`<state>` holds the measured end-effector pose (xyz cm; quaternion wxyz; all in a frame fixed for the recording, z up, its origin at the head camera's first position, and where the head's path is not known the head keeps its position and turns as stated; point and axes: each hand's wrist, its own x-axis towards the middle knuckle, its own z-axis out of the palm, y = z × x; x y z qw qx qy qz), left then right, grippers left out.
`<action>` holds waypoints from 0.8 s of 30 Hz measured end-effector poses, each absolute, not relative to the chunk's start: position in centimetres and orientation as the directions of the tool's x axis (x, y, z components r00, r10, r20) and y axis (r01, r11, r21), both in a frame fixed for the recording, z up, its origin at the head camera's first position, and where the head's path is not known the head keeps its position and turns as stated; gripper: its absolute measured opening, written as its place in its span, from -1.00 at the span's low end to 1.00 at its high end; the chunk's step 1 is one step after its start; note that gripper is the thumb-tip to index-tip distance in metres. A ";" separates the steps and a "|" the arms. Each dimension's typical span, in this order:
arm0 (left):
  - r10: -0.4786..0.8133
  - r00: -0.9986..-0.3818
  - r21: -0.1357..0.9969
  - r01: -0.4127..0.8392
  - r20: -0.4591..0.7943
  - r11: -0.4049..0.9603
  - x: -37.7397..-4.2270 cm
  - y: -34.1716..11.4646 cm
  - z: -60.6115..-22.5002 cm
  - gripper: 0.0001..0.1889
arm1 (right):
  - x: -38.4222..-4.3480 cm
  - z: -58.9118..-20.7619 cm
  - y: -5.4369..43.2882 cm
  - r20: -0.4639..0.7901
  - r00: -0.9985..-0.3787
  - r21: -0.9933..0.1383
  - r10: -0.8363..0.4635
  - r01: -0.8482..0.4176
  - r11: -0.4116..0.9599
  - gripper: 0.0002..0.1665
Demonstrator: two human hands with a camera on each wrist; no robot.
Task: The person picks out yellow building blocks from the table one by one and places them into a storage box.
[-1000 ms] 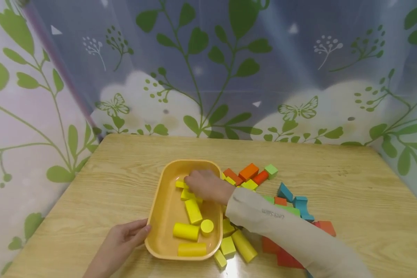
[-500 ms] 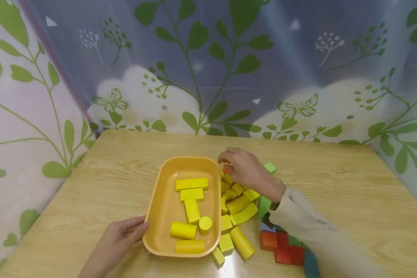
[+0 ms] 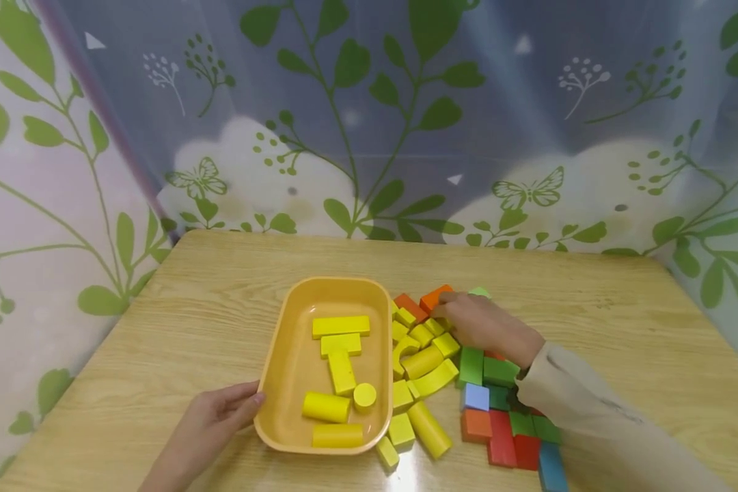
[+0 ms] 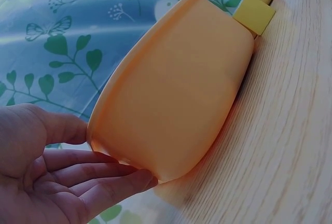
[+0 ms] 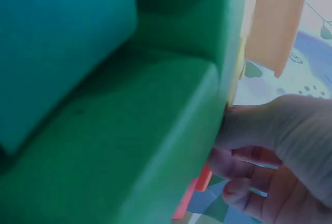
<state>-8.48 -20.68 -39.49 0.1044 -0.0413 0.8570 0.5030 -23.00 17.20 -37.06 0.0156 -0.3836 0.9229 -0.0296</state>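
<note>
My left hand (image 3: 212,424) grips the near left side of an orange-yellow plastic tray (image 3: 273,369), thumb at the rim and fingers against the outer wall; the left wrist view shows this tray (image 4: 176,89) from outside. Inside lie several yellow blocks, among them a long bar (image 3: 341,326), a cylinder (image 3: 326,407) and an upright round one (image 3: 365,396). Right of the tray, my right hand (image 3: 486,324) reaches down among loose blocks, fingertips beside an orange block (image 3: 435,298) and small yellow ones (image 3: 433,327). In the right wrist view a green block (image 5: 114,130) hides its fingertips; I cannot tell whether they hold anything.
Yellow blocks, such as a cylinder (image 3: 429,429) and a curved piece (image 3: 433,379), crowd the tray's right side. Farther right lie green (image 3: 470,367), red (image 3: 501,437) and blue (image 3: 551,466) blocks. A patterned curtain (image 3: 369,137) hangs behind the wooden table (image 3: 221,307).
My right hand has left the tray's inside and moved right, over the block pile. The long yellow bar it touched now lies straight across the tray. My left hand keeps its grip.
</note>
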 end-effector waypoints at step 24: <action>0.039 -0.978 0.879 -0.166 -0.204 0.447 -8.2 -20.7 -39.4 -0.50 | -20.9 -32.8 10.9 0.134 -0.639 -0.195 -0.758 -0.767 0.612 -0.56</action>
